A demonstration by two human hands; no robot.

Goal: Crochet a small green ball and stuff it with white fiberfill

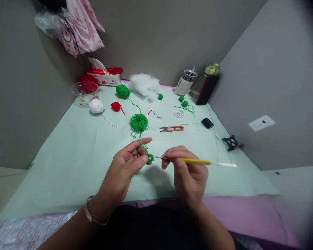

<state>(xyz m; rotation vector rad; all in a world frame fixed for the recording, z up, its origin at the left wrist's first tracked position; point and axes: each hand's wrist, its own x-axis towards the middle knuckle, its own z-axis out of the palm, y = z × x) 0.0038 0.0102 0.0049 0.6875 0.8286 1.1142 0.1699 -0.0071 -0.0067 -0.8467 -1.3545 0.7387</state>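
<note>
Between the thumb and fingers of my left hand is a small green crochet piece. Green yarn runs over the raised index finger of that hand and back to a loose green yarn ball just beyond it. My right hand grips a crochet hook with a yellow handle, held like a pen. The hook's thin metal shaft points left and its tip reaches the green piece; whether it sits inside a loop is too small to tell.
Orange thread snips lie beyond my right hand, near a black mouse. Further back are a red yarn ball, a white yarn ball, white stuffing, a tissue box, a pen can and a bottle.
</note>
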